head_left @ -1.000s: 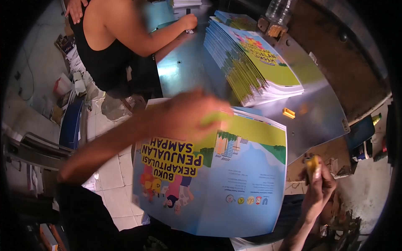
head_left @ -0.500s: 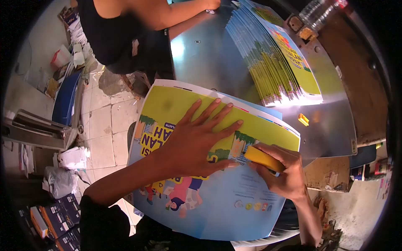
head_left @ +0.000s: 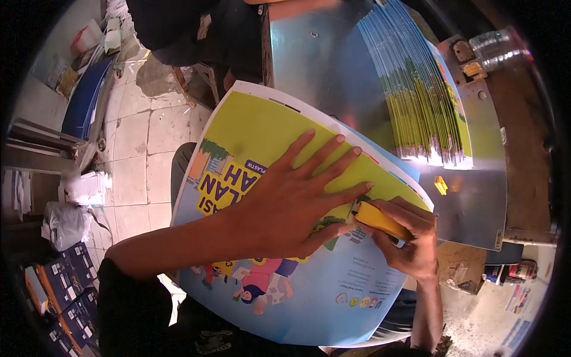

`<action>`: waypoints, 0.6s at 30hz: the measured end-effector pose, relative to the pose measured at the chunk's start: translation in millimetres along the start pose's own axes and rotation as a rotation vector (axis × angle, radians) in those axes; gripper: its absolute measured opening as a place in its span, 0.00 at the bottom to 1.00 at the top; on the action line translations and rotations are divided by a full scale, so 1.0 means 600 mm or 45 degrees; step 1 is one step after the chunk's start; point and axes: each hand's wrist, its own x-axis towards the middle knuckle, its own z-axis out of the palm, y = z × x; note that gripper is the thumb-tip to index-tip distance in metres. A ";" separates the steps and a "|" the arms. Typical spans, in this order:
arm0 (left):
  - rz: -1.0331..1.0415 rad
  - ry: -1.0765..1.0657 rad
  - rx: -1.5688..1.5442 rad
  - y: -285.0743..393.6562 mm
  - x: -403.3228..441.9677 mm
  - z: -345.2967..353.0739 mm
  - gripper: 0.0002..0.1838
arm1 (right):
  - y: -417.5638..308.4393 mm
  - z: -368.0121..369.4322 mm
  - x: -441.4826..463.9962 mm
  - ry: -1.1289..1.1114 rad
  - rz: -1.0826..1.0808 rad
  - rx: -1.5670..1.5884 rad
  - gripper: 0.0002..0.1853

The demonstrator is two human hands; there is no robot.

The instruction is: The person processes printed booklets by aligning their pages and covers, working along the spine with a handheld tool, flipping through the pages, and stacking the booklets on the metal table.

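A large printed cover sheet (head_left: pixel 309 309), green and blue with cartoon figures and lettering, lies across my lap and leans on the table edge. My left hand (head_left: pixel 303 199) is flat on it with the fingers spread. In my right hand (head_left: pixel 410 235) is a yellow stapler (head_left: pixel 383 220), its metal front end against the middle of the sheet, close to my left thumb and little finger. My right fingers wrap around the stapler's body. What lies under the sheet is mostly hidden.
On the metal table (head_left: pixel 321 65) stands a fanned stack of printed booklets (head_left: pixel 416 89). A small yellow piece (head_left: pixel 440 185) lies near it, and a clear plastic bottle (head_left: pixel 499 50) is at the far right. Another person (head_left: pixel 178 27) sits at upper left. Dark boxes (head_left: pixel 68 279) are at lower left.
My view has shifted, so the table and stack sit farther right. The stapler's front end has come against the sheet beside my left hand, which stays flat.
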 end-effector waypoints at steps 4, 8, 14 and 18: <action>0.023 0.140 -0.156 -0.002 -0.001 0.004 0.30 | -0.002 -0.007 0.003 -0.047 0.019 -0.052 0.24; 0.002 0.139 -0.181 0.000 0.000 0.006 0.30 | -0.007 -0.010 0.009 -0.081 -0.017 -0.117 0.25; -0.015 0.124 -0.183 -0.001 0.002 0.009 0.30 | -0.008 -0.005 0.013 -0.113 -0.018 -0.182 0.26; -0.017 0.119 -0.163 -0.001 0.003 0.008 0.31 | 0.003 0.004 -0.006 -0.073 -0.060 -0.236 0.28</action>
